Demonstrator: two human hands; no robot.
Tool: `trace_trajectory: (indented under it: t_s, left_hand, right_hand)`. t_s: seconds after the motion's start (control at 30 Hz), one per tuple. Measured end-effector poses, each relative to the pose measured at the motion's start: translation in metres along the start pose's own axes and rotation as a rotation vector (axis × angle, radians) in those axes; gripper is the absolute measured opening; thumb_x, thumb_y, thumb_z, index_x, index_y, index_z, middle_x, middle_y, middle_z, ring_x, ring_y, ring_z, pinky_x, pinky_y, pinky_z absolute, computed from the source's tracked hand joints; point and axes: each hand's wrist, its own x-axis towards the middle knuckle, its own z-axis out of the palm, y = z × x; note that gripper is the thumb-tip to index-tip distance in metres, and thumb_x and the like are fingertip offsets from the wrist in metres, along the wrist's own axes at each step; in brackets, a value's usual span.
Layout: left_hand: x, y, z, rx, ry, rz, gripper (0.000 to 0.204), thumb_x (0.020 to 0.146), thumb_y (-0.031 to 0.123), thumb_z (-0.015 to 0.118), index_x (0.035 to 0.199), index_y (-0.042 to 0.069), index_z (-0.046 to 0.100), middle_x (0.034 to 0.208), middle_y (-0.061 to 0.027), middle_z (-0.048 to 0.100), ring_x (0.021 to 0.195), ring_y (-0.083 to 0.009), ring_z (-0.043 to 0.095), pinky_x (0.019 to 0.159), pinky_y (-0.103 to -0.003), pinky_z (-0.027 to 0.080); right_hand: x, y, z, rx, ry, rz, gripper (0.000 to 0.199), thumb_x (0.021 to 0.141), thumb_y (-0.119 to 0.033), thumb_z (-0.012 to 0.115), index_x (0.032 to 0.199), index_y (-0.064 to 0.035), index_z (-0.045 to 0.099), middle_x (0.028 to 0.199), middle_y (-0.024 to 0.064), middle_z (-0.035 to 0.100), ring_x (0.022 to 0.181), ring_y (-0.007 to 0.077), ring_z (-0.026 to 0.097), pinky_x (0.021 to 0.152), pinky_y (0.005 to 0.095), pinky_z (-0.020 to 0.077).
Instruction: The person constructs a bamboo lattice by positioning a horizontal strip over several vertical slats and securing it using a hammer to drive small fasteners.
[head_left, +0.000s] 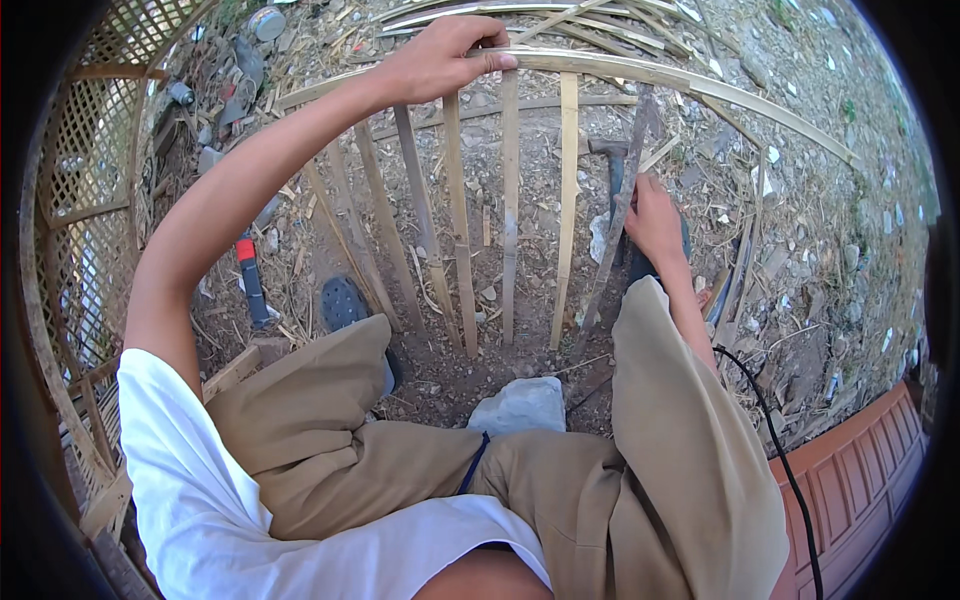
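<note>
My left hand (445, 62) reaches far forward, its fingers closed on a long, thin wooden crosspiece (620, 68). Several narrow wooden slats (510, 200) run from this crosspiece toward me, spread like a fan. At the right end of the row, my right hand (657, 225) is pinching a greyish wooden slat (601, 278) partway along its length. Just past that hand lies a hammer (616, 170) with a dark head, partly hidden by the grey slat. A pale stone block (520, 404) rests on the ground between my legs.
To the left stands a wooden lattice panel (85, 170). A tool with a black and red handle (250, 275) is on the ground nearby. Loose wooden strips (600, 30) are piled at the far side. A black cable (775, 420) curves past a reddish-brown panelled piece (860, 480) at lower right.
</note>
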Motion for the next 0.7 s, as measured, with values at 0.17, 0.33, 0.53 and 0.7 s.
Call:
trace_trajectory:
  t_s: [0.17,0.33,0.53,0.7]
  left_hand:
    - [0.037,-0.062,0.053,-0.024,-0.008,0.008,0.043,0.113,0.045,0.064,0.116,0.002,0.07,0.09,-0.0132,0.065,0.085,-0.0294,0.063,0.08,-0.046,0.05]
    - [0.052,-0.121,0.106,-0.147,-0.172,-0.188,0.039,0.11,0.036,0.071,0.13,0.003,0.075,0.107,-0.0155,0.076,0.097,-0.0307,0.071,0.089,-0.044,0.056]
    - [0.054,-0.139,0.148,-0.031,-0.092,-0.15,0.05,0.094,0.024,0.085,0.139,0.005,0.075,0.134,-0.0223,0.072,0.126,-0.0345,0.069,0.11,-0.047,0.054]
    - [0.034,-0.121,0.155,-0.314,-0.004,-0.315,0.039,0.09,0.017,0.089,0.126,0.005,0.079,0.118,-0.0188,0.077,0.116,-0.034,0.072,0.106,-0.045,0.056]
  right_hand:
    - [0.009,-0.015,0.01,-0.355,-0.208,0.032,0.045,0.09,-0.026,0.089,0.118,0.0012,0.068,0.11,0.0248,0.078,0.11,0.047,0.075,0.093,0.0529,0.0638]
    - [0.016,-0.025,-0.007,-0.223,-0.229,0.136,0.044,0.088,-0.025,0.088,0.117,0.0035,0.07,0.107,0.0283,0.08,0.105,0.0464,0.078,0.091,0.0527,0.0647]
    - [0.034,0.031,-0.018,0.609,-0.415,0.464,0.022,0.103,-0.017,0.07,0.112,0.003,0.065,0.087,0.0201,0.075,0.08,0.0311,0.078,0.07,0.0445,0.0648]
    - [-0.009,-0.006,-0.059,0.841,-0.407,0.461,0.02,0.105,-0.009,0.067,0.12,-0.0024,0.055,0.08,0.0113,0.067,0.066,0.0226,0.073,0.058,0.0418,0.0583]
